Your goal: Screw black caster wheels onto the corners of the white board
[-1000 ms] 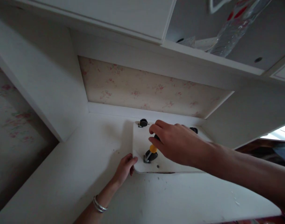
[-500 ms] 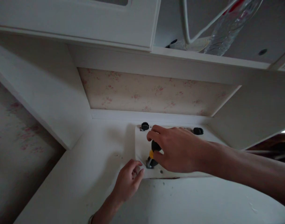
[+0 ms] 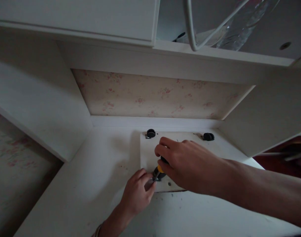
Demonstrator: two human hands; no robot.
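My right hand (image 3: 183, 161) is wrapped round the black-and-yellow handle of a screwdriver (image 3: 160, 169), whose shaft slants down to the left. Its tip is at the metal plate of a black caster (image 3: 161, 174) on the near left corner of a white board (image 3: 149, 153). At that same corner my left hand (image 3: 138, 191) has thumb and forefinger closed together beside the tip. What they pinch, if anything, I cannot make out. Two more black casters, one at the far left (image 3: 151, 133) and one at the far right (image 3: 208, 136), stand on the board.
The board lies on a white surface (image 3: 103, 184) between white side panels (image 3: 41, 92). Behind is flowered wallpaper (image 3: 145, 92). Overhead, an open shelf (image 3: 221, 54) holds a clear plastic bottle (image 3: 241, 29), with a white cable (image 3: 191, 26) hanging in front.
My left thumb and forefinger have closed in beside the screwdriver tip, having been apart. The screwdriver now leans lower, its tip farther left. The view has shifted slightly.
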